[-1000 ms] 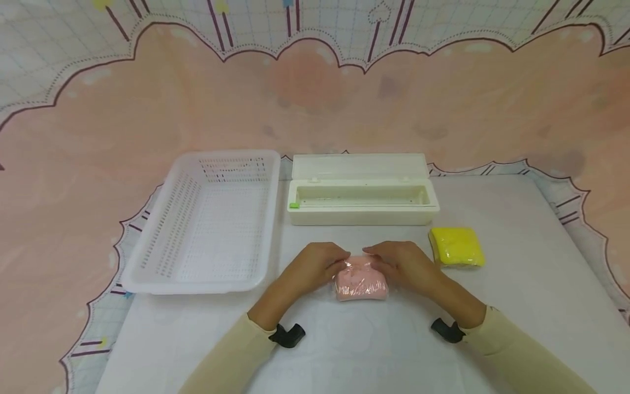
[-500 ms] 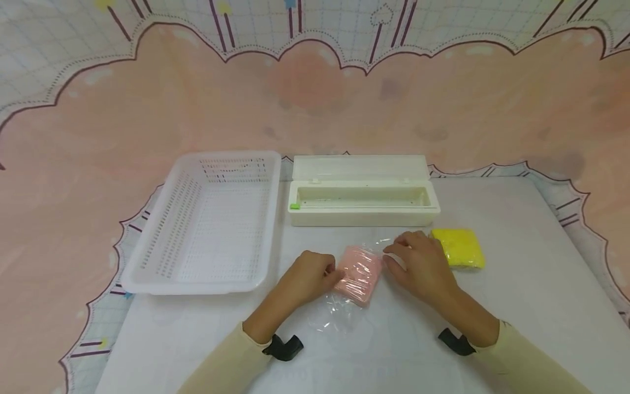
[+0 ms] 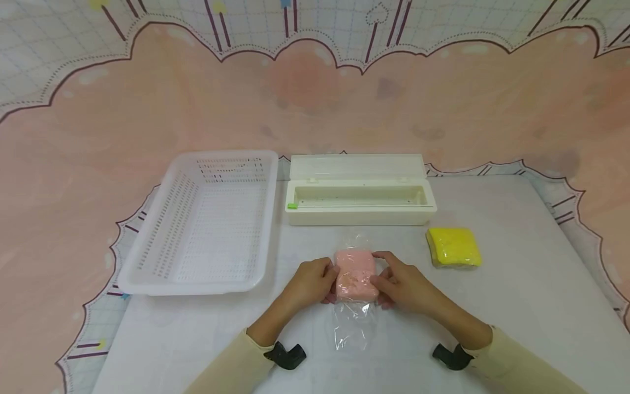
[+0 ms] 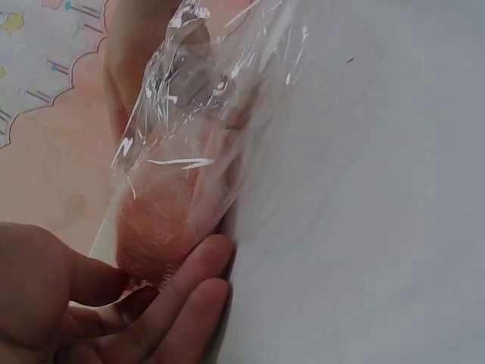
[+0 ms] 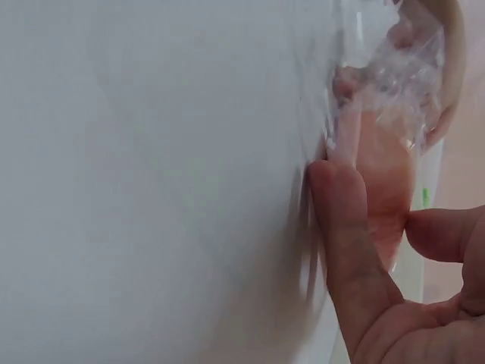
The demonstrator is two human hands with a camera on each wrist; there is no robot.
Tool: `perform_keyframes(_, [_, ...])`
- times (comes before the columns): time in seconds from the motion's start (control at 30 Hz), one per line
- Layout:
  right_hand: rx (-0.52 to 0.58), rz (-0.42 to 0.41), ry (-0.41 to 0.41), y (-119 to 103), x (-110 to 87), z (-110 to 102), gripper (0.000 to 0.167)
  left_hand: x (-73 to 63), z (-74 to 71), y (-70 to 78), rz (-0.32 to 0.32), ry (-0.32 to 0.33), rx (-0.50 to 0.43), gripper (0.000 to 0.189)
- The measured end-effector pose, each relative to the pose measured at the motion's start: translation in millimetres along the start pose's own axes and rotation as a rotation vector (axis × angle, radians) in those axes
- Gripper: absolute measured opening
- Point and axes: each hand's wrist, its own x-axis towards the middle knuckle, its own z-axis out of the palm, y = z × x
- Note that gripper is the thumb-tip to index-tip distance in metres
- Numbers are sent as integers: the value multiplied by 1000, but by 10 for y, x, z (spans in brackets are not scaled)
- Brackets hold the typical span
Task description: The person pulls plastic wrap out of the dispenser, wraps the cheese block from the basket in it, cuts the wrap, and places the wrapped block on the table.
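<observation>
A pink block of what looks like modelling clay point(image 3: 355, 276), wrapped in clear plastic, sits at the front middle of the table. Its loose clear wrapper end point(image 3: 353, 327) spreads toward the person, and another crumpled bit sticks out at the far end. My left hand point(image 3: 311, 282) holds the left edge between thumb and fingers. On the opposite edge my right hand point(image 3: 406, 284) grips with its thumb on top. In the left wrist view, fingers point(image 4: 193, 303) reach under the block's side. The right wrist view has thumb and fingers on either face of the pink block point(image 5: 388, 178).
A yellow wrapped block point(image 3: 454, 247) lies to the right of the hands. Behind stands a cream long box point(image 3: 361, 218) with its lid raised and a green tab at its left. A white perforated basket point(image 3: 268, 235) takes up the left side of the white-covered table point(image 3: 521, 262).
The pink block was sideways, then slanted, and now stands straight with its long side pointing away. The wrapper ends have unfolded. My right hand has come back onto its right edge.
</observation>
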Motion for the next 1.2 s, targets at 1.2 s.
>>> perform_keyframes(1.2, [-447, -644, 272, 72, -154, 231, 23, -411, 243, -6, 608, 241, 479, 3])
